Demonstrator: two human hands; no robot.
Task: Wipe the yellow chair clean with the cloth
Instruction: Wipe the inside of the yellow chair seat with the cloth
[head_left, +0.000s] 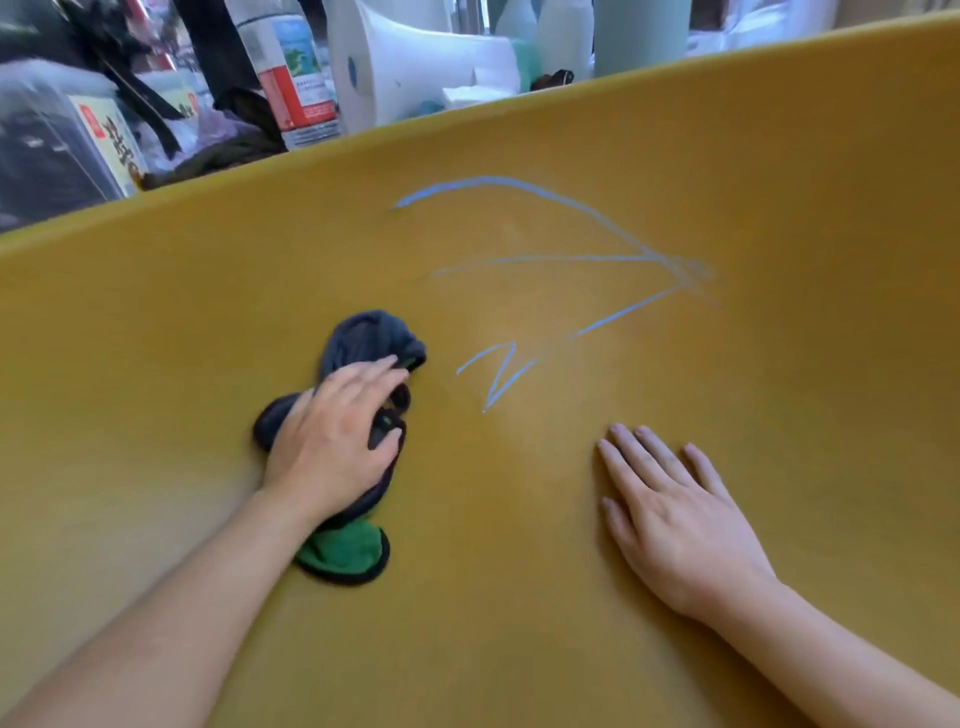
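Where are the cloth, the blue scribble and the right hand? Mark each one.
cloth (363, 332), head view, its dark bunched upper end.
blue scribble (571, 258), head view, its middle stroke.
right hand (675, 522), head view, its back.

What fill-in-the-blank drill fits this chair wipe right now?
The left hand holds the cloth, dark on one side and ____ on the other.
The right hand rests on the yellow chair holding ____.
The scribbled marks on the chair are ____ and lie right of the cloth.
Missing words: green; nothing; blue.
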